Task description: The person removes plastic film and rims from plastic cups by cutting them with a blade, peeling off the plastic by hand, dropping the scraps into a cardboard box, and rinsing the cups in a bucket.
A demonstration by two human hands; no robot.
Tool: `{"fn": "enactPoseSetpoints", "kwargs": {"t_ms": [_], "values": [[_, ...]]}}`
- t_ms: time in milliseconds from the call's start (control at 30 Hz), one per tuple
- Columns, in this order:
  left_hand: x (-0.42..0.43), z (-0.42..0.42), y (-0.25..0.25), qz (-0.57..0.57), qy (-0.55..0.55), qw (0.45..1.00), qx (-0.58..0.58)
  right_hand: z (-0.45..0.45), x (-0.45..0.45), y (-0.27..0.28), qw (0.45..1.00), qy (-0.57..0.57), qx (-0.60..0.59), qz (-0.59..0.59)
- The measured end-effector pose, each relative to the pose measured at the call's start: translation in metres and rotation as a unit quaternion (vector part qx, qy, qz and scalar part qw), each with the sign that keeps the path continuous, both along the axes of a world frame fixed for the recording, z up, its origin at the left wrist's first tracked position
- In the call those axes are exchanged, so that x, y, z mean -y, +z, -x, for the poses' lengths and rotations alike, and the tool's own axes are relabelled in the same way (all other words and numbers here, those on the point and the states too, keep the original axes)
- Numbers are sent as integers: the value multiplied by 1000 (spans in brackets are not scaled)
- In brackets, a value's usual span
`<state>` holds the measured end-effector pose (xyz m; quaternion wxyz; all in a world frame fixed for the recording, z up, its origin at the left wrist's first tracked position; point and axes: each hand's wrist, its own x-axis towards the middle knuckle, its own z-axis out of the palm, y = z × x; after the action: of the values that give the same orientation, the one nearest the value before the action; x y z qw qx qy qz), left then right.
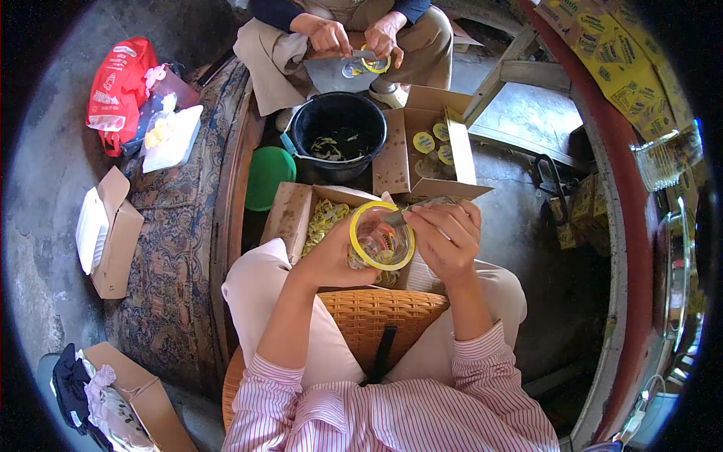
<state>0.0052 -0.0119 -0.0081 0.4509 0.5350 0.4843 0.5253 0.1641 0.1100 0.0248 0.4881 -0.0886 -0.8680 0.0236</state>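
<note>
My left hand is wrapped around a clear plastic cup with a yellow rim, its mouth tipped up toward me. A printed label shows through the cup. In my right hand, pinched between thumb and fingers, is a knife with a flat grey blade. The blade lies against the upper right of the cup's rim; its handle is mostly hidden by the hand. Beneath my hands a cardboard box holds tangled yellow-and-clear strips.
Across from me, a co-worker's hands hold another yellow-rimmed cup and a blade. Between us stand a black bucket, a green lid and a carton of yellow-lidded cups. A wooden frame rises at right.
</note>
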Motion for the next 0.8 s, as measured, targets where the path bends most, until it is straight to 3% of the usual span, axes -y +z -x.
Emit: {"fn": "enactPoseSetpoints", "kwargs": {"t_ms": [200, 400, 467, 567, 667, 800], "values": [[-2, -2, 8, 32, -27, 999, 10, 2, 4, 0, 1000, 11, 7, 1], [-3, -1, 10, -28, -29, 999, -35, 1, 3, -2, 1000, 7, 0, 10], [-2, -1, 10, -36, -13, 999, -2, 1, -2, -4, 999, 7, -27, 27], [-2, 0, 10, -48, -18, 999, 12, 0, -7, -5, 992, 0, -56, 113], [0, 0, 9, -25, -23, 999, 34, 4, -1, 2, 955, -5, -99, 280], [0, 1, 11, 41, -46, 996, 67, 0, -4, -4, 942, 14, -68, 328]]}}
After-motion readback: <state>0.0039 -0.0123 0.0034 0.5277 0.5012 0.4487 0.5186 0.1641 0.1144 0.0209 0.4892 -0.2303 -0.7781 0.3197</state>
